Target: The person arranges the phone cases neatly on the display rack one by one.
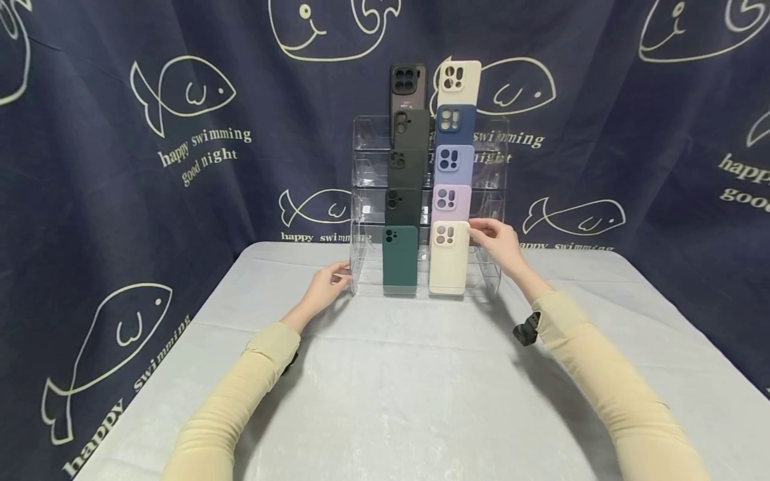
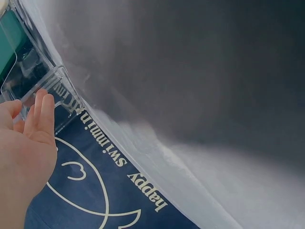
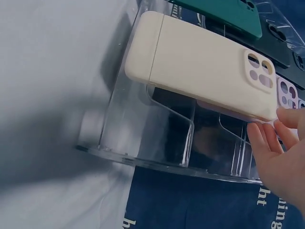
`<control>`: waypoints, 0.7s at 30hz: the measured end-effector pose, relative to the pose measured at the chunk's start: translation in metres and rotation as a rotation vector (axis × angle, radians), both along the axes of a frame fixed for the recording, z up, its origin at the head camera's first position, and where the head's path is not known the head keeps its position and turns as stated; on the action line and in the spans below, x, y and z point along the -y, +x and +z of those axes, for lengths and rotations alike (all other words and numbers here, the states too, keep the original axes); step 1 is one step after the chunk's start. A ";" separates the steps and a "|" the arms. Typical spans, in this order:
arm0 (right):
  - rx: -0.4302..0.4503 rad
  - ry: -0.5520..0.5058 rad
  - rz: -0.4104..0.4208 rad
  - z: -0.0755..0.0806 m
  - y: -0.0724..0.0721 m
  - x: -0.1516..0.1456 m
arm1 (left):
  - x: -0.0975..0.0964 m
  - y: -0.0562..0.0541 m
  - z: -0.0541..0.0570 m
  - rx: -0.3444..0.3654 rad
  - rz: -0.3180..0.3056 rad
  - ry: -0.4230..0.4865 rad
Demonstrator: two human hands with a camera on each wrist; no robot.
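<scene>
A clear tiered display stand holds two columns of phone cases. At its left side my left hand holds the stand's side edge between thumb and fingers; the left wrist view shows the thumb close against the clear plastic. My right hand pinches the upper right corner of a cream phone case on the lowest tier, right column. In the right wrist view, the thumb is at that case's corner, with the fingers along its edge. Beside it stands a green phone case.
Behind the green case rise several dark phone cases. Above the cream one are a pink case, a lilac case, a blue case and another cream case. A fish-print curtain hangs behind the pale tablecloth.
</scene>
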State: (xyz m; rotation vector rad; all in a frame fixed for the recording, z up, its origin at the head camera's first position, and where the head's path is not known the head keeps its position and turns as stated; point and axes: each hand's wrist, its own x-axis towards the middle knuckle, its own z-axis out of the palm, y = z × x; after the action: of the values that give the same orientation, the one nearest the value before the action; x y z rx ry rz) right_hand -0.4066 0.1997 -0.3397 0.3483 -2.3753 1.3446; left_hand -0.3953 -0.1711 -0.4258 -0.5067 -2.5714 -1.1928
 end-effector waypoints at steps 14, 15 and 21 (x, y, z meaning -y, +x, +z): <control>-0.133 0.042 0.028 0.004 0.018 -0.018 | 0.011 0.001 0.004 -0.039 -0.034 -0.047; -0.144 0.048 0.026 0.005 0.019 -0.020 | 0.012 0.002 0.005 -0.037 -0.033 -0.051; -0.258 0.137 -0.035 0.007 0.025 -0.032 | 0.013 0.010 0.021 -0.075 0.014 -0.106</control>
State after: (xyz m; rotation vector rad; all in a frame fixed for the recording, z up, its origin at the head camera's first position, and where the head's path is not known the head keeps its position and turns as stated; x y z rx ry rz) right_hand -0.3821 0.2320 -0.3325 0.4859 -2.2494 1.0540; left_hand -0.3851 -0.1840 -0.4050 -0.5441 -2.5802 -1.0167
